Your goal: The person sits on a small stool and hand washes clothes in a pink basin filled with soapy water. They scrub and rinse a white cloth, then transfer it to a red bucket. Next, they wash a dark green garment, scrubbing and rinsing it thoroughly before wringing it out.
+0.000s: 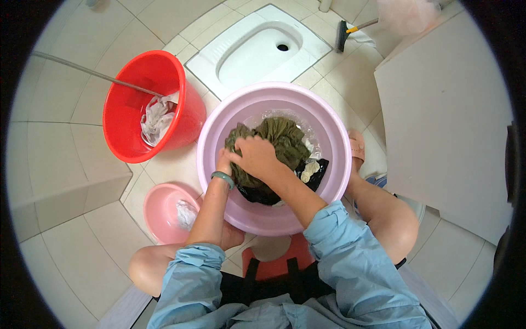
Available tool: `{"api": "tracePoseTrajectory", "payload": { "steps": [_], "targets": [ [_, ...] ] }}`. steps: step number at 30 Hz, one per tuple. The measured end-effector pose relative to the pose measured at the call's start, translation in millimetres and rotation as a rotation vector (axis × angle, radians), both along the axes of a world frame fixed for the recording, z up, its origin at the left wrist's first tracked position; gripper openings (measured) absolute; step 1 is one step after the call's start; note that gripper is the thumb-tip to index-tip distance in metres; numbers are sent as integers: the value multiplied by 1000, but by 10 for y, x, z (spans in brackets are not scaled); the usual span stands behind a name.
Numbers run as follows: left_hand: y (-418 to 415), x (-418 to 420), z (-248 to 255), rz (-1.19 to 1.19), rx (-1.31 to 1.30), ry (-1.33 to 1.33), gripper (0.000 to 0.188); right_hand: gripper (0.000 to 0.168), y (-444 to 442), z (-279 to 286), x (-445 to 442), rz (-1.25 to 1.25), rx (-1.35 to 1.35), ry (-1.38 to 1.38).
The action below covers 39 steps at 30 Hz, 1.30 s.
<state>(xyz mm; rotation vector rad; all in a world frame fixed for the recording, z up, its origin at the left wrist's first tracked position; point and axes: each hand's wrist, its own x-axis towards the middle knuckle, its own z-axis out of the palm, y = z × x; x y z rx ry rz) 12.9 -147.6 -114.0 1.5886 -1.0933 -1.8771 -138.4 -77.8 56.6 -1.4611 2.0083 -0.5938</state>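
A large pale purple plastic basin (211, 119) stands between my legs, with sudsy water inside. Wet olive-green cloth (283, 137) lies bunched in it. My left hand (225, 163), with a green bangle at the wrist, grips the cloth's left edge. Over the same cloth my right hand (257, 156) rests with bent fingers gripping a fold; its fingertips are close to my left hand. Black wet fabric with a pale pattern (314, 172) shows at the basin's right, and more dark fabric shows below the green cloth.
A red bucket (193, 111) holding light cloth and a metal hose (94, 73) stands at the left. Nearer is a small pink basin (154, 214) with white cloth. Beyond lies a squat toilet (259, 49); a floor brush (342, 36) and a white cabinet (439, 123) are at the right.
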Motion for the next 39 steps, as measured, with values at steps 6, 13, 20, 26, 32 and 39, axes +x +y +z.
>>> {"api": "tracePoseTrajectory", "payload": {
  "steps": [6, 13, 20, 26, 32, 39],
  "targets": [
    [116, -685, 884, -459, -493, -635, 62, 49, 345, -887, -954, -628, -84, 71],
    [-297, -1022, 436, -532, -153, -462, 71, 60, 11, -1475, -952, -568, 282, -10],
    [745, -641, 356, -151, -595, -435, 39, 29, 649, -1315, 206, -518, -158, 31],
    [683, -662, -123, -388, -965, -691, 27, 25, 627, -1722, 126, -404, -131, 164],
    [-39, -1267, -39, -825, -459, -921, 31, 29, 154, -2123, -475, -20, 87, 290],
    [-664, -1468, -219, -1197, -262, -948, 39, 49, -426, -1749, -1027, -327, 214, -39]
  ]
}}
